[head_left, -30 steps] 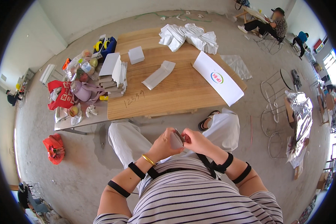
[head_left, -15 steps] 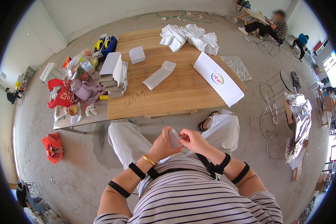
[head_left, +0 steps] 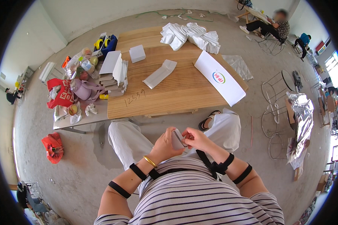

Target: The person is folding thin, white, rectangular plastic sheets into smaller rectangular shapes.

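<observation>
My left hand (head_left: 164,144) is wrapped round a small white box (head_left: 177,141), held over my lap. My right hand (head_left: 196,139) pinches at the box's right edge with thumb and fingertips. A dark strip shows along that edge; whether it is a gap or something inside cannot be made out. On the wooden table (head_left: 139,106) in front of me lie a flattened clear plastic sleeve (head_left: 160,74) and, further back, a short stack of white cards or flat boxes (head_left: 137,54).
Left on the table are stacked folded white cartons (head_left: 111,63); right, a white printed sheet (head_left: 219,78); at the back, white bags (head_left: 191,36). A side table holds a blue tape dispenser (head_left: 108,44) and a red bag (head_left: 58,93). Wire stools (head_left: 272,97) stand right.
The dark strip along the box's right edge now shows more clearly. My right fingertips have shifted slightly right along with that edge; my left hand keeps its grip.
</observation>
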The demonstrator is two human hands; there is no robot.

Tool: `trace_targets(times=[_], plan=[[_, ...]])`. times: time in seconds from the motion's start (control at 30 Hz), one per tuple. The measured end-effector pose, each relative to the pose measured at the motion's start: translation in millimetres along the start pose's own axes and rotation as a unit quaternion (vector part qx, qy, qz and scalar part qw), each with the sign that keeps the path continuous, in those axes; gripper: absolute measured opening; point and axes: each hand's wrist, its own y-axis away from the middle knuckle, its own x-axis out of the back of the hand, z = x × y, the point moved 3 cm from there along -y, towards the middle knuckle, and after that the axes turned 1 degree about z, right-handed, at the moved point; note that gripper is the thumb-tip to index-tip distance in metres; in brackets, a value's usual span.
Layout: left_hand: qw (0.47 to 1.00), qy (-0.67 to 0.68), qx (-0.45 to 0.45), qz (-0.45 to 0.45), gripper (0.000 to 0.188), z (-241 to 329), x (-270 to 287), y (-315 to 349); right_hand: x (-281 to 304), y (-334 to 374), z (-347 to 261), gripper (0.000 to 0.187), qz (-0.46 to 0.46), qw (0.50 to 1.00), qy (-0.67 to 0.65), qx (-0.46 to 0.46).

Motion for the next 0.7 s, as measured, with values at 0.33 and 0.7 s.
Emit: trace_targets(times=[0.33, 0.7], plan=[[0.999, -0.012, -0.045, 0.009, 0.09, -2, -2, 2, -6, 4, -21, 0.018, 0.039, 0.979, 0.186, 0.078], [1.0, 0.006, -0.02, 0.007, 0.081, -7, -7, 5, -24, 2, -33, 0.011, 0.087, 0.914, 0.355, 0.178]])
